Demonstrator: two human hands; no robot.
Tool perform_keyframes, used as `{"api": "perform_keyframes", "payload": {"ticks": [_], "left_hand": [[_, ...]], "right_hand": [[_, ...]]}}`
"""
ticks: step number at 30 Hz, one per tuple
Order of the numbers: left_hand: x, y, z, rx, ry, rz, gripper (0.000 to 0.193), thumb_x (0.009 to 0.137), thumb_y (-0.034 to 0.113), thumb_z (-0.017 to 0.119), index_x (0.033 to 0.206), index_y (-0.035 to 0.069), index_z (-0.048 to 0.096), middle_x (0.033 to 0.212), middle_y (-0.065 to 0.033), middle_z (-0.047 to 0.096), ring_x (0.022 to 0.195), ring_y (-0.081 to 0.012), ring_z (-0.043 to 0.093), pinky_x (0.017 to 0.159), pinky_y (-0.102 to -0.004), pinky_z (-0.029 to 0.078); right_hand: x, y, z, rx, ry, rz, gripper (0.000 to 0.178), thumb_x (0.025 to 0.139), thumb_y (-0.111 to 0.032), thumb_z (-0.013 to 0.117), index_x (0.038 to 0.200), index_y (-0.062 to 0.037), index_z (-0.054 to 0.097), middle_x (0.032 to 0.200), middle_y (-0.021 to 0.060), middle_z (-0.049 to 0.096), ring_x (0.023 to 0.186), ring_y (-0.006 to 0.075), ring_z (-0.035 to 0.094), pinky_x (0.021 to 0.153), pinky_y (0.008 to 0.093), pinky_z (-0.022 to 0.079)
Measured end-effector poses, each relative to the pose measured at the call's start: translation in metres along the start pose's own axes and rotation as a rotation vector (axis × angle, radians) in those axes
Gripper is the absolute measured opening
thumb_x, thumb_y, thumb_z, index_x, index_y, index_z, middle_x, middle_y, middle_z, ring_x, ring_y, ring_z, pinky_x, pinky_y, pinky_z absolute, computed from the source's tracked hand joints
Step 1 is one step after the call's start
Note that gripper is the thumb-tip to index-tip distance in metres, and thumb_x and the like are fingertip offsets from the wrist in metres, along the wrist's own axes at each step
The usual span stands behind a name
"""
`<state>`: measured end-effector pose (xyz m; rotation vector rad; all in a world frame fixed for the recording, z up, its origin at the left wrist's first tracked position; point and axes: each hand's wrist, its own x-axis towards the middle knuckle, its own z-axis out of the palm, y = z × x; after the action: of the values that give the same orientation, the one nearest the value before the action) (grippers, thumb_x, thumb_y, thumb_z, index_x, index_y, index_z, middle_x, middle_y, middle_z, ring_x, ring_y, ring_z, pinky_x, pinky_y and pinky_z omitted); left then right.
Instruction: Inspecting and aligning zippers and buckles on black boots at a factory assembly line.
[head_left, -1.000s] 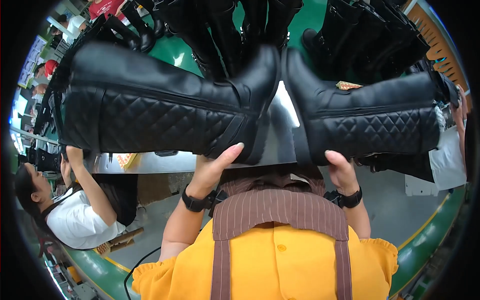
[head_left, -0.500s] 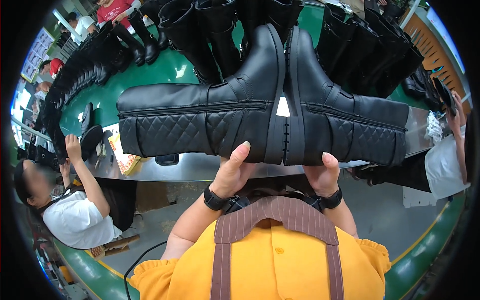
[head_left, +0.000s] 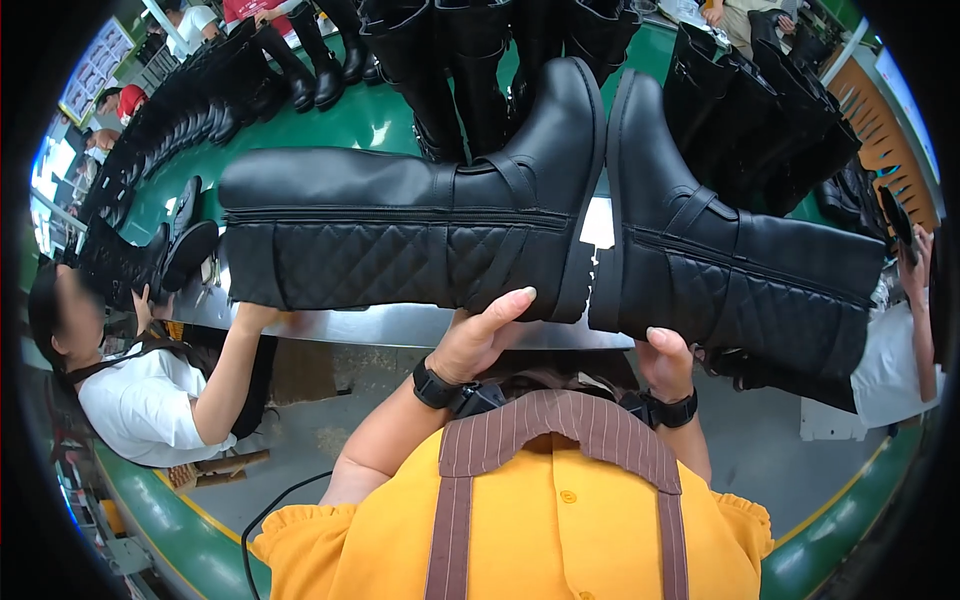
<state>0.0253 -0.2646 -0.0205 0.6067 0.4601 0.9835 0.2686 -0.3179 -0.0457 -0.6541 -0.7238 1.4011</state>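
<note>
Two tall black boots with quilted shafts and side zips lie sideways in my hands, soles facing each other. My left hand (head_left: 472, 340) grips the left boot (head_left: 400, 230) at the heel, thumb on the near side and the other fingers hidden behind it. My right hand (head_left: 665, 362) holds the right boot (head_left: 690, 225) the same way, below its heel, with the fingers mostly hidden. A narrow gap separates the soles, wider toward the heels. The right boot tilts, its shaft end sloping down to the right.
Several black boots stand upright on the green table (head_left: 370, 135) beyond, with a long row at the far left. A metal edge (head_left: 385, 325) runs along the near side. A co-worker (head_left: 150, 400) reaches in at the left; another person (head_left: 885, 360) is at the right.
Both boots have been drawn apart at the soles, and the right one has moved rightward and tilted. At the left, the co-worker's arm has come down near the left boot's shaft.
</note>
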Motion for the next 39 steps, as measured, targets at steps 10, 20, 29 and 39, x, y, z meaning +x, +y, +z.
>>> {"api": "perform_keyframes", "payload": {"ticks": [10,20,29,39], "left_hand": [[-0.002,-0.003,0.002,0.197,0.051,0.123,0.038,0.086,0.012,0.068,0.120,0.000,0.057,0.118,-0.0068,0.059,0.105,-0.0164,0.057,0.095,-0.0289,0.045],[0.024,-0.021,-0.009,0.884,0.200,0.289,0.037,0.084,0.019,0.070,0.115,0.001,0.061,0.111,-0.0047,0.062,0.098,-0.0153,0.057,0.089,-0.0288,0.046],[0.027,-0.032,-0.011,1.031,0.200,0.580,0.048,0.082,0.021,0.070,0.124,0.004,0.055,0.127,-0.0102,0.050,0.113,-0.0223,0.049,0.095,-0.0338,0.042],[0.058,-0.018,0.011,1.343,0.145,1.093,0.061,0.080,0.024,0.069,0.135,0.007,0.048,0.145,-0.0162,0.037,0.129,-0.0300,0.041,0.102,-0.0393,0.038]], "right_hand": [[-0.006,-0.002,0.011,-0.213,0.167,-0.140,0.025,0.074,-0.005,0.065,0.099,0.0010,0.066,0.101,0.0060,0.066,0.094,0.0168,0.061,0.088,0.0294,0.047],[0.022,-0.003,0.034,-0.572,0.013,0.004,0.047,0.083,-0.019,0.069,0.123,0.0002,0.056,0.116,0.0068,0.062,0.106,0.0164,0.058,0.096,0.0282,0.041],[0.043,-0.029,0.054,-0.842,-0.035,-0.506,0.084,0.074,-0.006,0.063,0.148,-0.0063,0.023,0.143,0.0188,0.033,0.124,0.0285,0.042,0.094,0.0388,0.044],[0.112,-0.025,-0.011,0.007,0.015,0.214,0.062,0.096,-0.052,0.045,0.136,-0.0052,0.044,0.128,0.0087,0.056,0.116,0.0202,0.054,0.099,0.0335,0.042]]}}
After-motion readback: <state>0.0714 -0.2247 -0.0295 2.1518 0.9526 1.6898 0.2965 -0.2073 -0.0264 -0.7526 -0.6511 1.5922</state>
